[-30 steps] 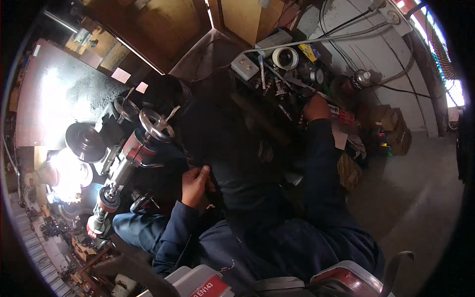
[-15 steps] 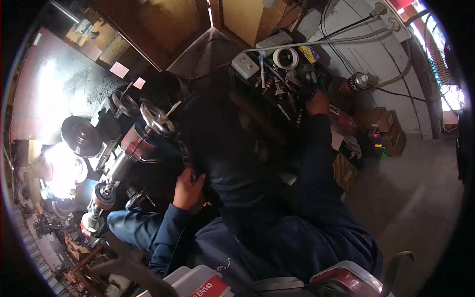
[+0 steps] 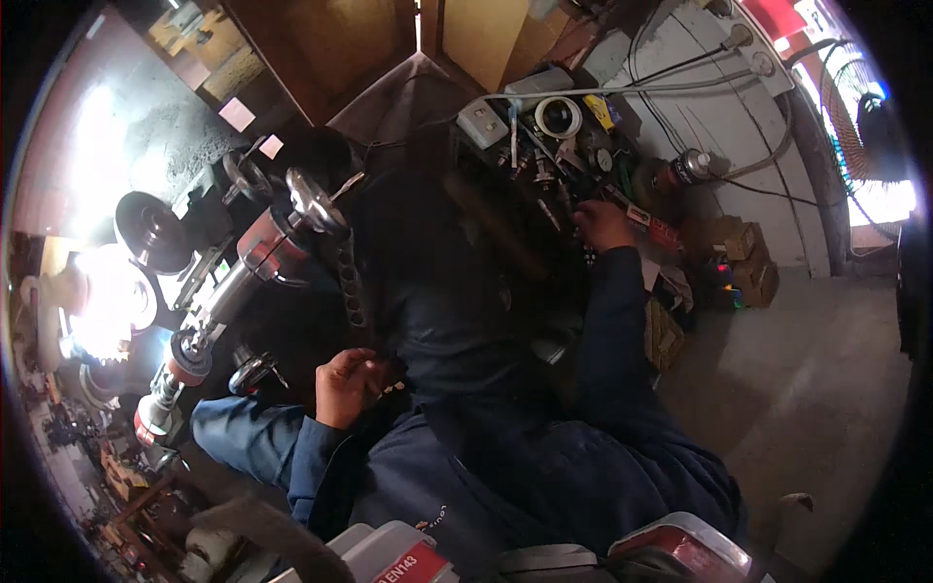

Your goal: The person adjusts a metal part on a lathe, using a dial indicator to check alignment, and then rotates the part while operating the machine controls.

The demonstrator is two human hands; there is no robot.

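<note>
My left hand is curled at the left edge of the dark fabric in the middle, below a dark strip with a row of holes; what its fingers hold is hidden. My right hand reaches into a pile of small metal tools at upper right, fingers bent; I cannot make out what they touch. A white ring, a dial gauge, a red box and a dark spray can lie near that hand.
A machine with handwheels and a bright lamp stand on the left. Cardboard boxes sit at right on the grey floor. A wire fan and cables are at upper right; wooden panels stand ahead.
My left hand has moved down and left, and more of the holed strip shows above it. My right hand has shifted slightly left among the tools. The view has shifted somewhat.
</note>
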